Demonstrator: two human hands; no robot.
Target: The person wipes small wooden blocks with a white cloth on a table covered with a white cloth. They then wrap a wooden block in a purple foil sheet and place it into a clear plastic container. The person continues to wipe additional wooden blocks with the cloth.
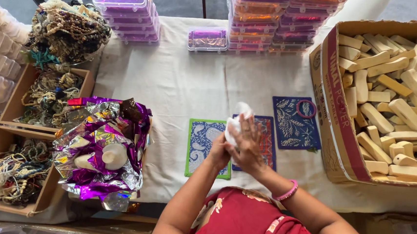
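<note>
Head view. Both hands meet over the middle of the cloth-covered table [177,85]. The left hand [219,153] is closed around the lower part of a small white wrapped object [236,122]; the right hand [247,146] lies over it with fingers curled, pressing against the wrap. The object is held in the air just above the patterned mats, not resting on anything.

Below the hands lie three patterned mats: a green-edged one [200,142], a darker one [267,142] partly hidden by the hands, and a blue leaf-print one [294,123] carrying a pink bangle [306,108].

Progress, as judged: the white piece appears mid-handling, not yet set down. A box of plain wooden blocks [388,99] stands at the right, full. A heap of purple foil [103,149] at the left holds white pieces. Stacks of clear lidded cases [279,9] stand filled at the far edge; one single case [207,39] sits apart. Trays of beaded cords [24,139] lie at the far left.
</note>
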